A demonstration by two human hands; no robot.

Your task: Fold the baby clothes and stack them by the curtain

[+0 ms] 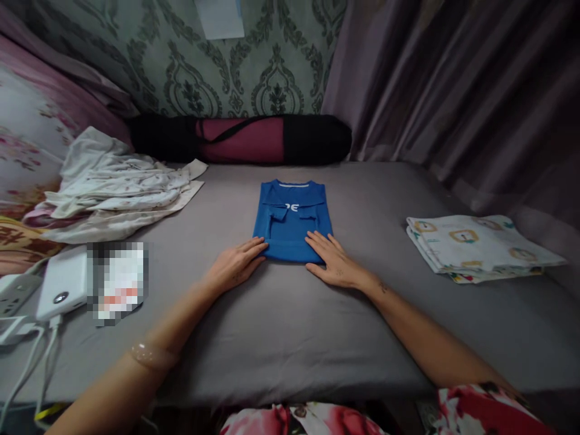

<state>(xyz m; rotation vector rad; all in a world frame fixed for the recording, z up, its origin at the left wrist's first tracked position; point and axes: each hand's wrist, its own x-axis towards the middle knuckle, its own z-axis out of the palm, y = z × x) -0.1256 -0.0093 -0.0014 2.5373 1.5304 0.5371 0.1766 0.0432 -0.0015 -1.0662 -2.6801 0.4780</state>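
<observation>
A blue shirt [292, 220], folded into a neat rectangle with white lettering on top, lies in the middle of the grey mattress [281, 326]. My left hand [236, 263] lies flat at the shirt's near left corner, fingers stretched out and touching the edge. My right hand [331, 260] rests flat on the near right corner, fingers spread over the cloth. Neither hand grips anything. A pale bangle [151, 356] sits on my left forearm.
A heap of white clothes [118, 190] lies at the back left. A folded patterned cloth [475, 246] sits at the right. A white power bank [63, 283], cables and a power strip [13, 293] are at the left edge. A rolled black-and-maroon mat [244, 139] lies along the wall.
</observation>
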